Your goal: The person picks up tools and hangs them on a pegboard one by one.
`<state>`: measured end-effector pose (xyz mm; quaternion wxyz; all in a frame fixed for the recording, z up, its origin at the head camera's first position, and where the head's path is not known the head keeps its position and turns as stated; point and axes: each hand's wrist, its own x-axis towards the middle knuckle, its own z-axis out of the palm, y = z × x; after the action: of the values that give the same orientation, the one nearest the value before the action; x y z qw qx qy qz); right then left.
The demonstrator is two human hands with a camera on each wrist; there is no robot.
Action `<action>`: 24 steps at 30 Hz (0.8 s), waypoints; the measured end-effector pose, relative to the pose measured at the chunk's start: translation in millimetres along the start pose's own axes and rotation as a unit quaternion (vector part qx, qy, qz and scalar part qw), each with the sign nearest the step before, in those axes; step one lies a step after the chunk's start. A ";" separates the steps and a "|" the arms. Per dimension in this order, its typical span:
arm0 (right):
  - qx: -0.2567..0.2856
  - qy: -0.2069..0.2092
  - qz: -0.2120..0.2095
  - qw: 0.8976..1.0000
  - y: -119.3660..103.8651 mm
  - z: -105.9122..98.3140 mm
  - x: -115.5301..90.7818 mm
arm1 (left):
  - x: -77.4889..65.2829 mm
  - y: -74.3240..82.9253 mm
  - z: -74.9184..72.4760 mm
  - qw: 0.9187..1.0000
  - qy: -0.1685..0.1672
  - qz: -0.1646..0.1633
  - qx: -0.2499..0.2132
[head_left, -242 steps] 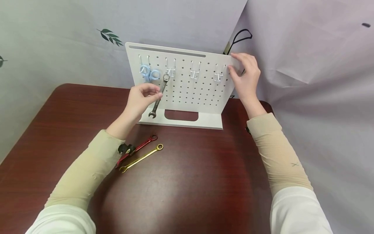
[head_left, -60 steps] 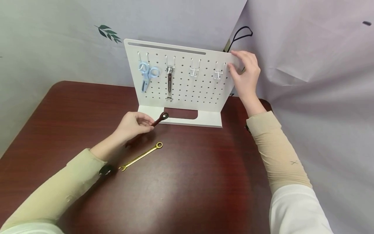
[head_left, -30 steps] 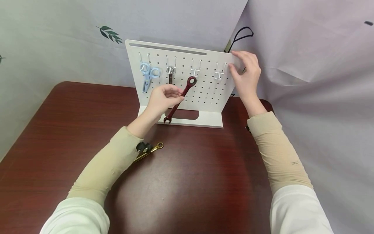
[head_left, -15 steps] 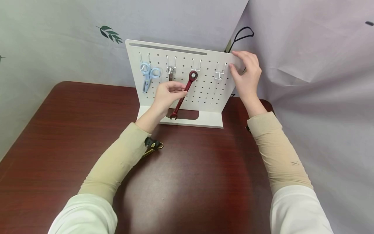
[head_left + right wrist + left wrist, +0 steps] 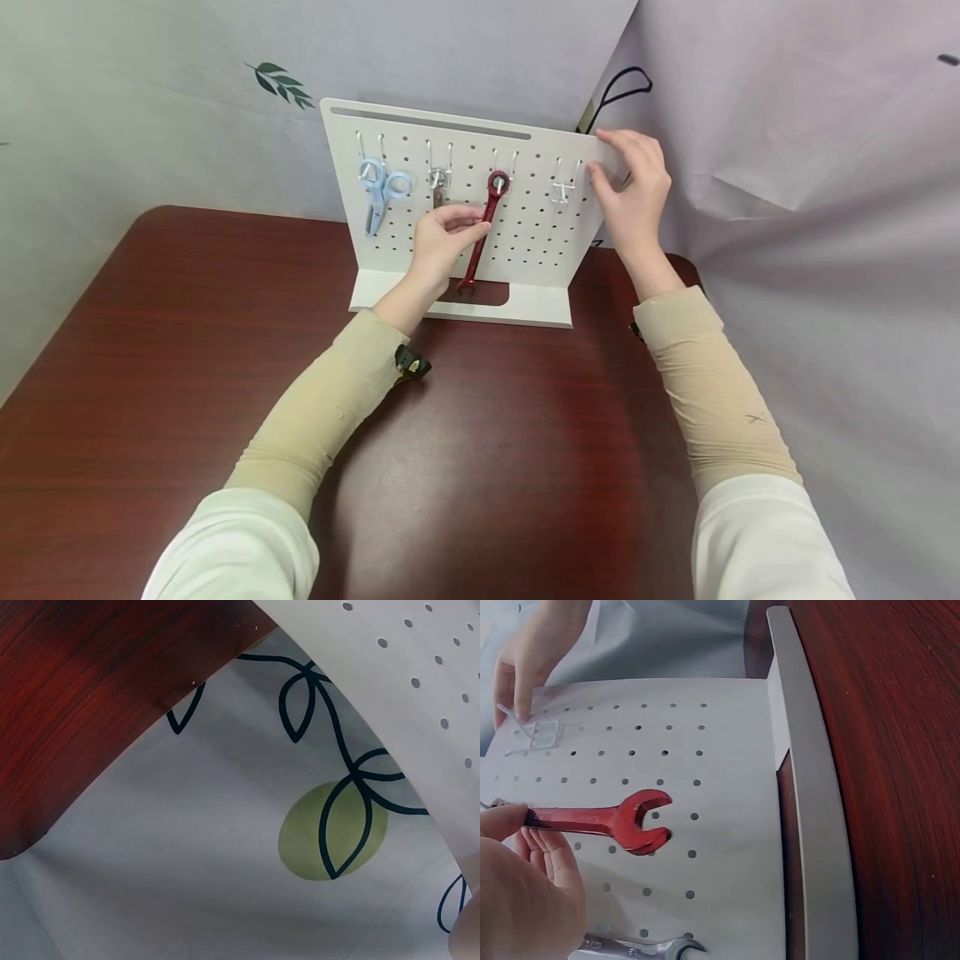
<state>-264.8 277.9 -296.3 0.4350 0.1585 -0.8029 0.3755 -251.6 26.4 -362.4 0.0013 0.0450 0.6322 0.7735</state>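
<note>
My left hand point(image 5: 444, 242) pinches a red combination wrench point(image 5: 480, 246) by its shank, between thumb and fingers. The wrench's ring end is up at the third hook from the left, and the hook's tip shows through the ring. In the left wrist view its open end point(image 5: 639, 823) points toward the board's base. At the top right corner of the white pegboard point(image 5: 525, 250), my right hand point(image 5: 636, 187) holds the edge, thumb in front. A grey wrench point(image 5: 438, 190) hangs on the second hook, partly behind my left hand; light blue scissors point(image 5: 377, 200) hang on the first.
The rightmost hook point(image 5: 562, 192) carries nothing. The pegboard stands on a dark red wooden table point(image 5: 480, 467), close to a patterned fabric backdrop point(image 5: 187, 100). A yellow wrench seen earlier is almost wholly hidden under my left wrist. A black strap loop point(image 5: 626, 87) shows behind the board.
Earlier my left hand held the grey wrench, which now hangs. It then lifted the red wrench from the table and moved it right and up to the third hook. My right hand has stayed put.
</note>
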 end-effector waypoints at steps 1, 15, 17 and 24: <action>0.000 0.000 0.000 1.000 0.0 -0.1 -0.1 | 0.7 -0.8 1.0 1.000 0.002 0.003 -0.001; 0.002 -0.002 0.005 1.000 0.1 -3.8 -0.9 | 5.3 -5.5 7.8 0.998 0.028 0.014 0.045; 0.005 -0.002 0.006 1.000 0.2 -4.0 -0.6 | 5.1 -5.6 7.3 0.999 0.031 0.014 0.040; 0.008 0.000 0.006 1.000 1.6 -4.7 -0.2 | 3.7 -7.1 1.9 0.999 0.021 0.018 0.036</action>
<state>-262.9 282.4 -295.6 0.4315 0.1574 -0.8009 0.3842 -255.6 29.9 -368.7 -0.0272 0.0401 0.6583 0.7512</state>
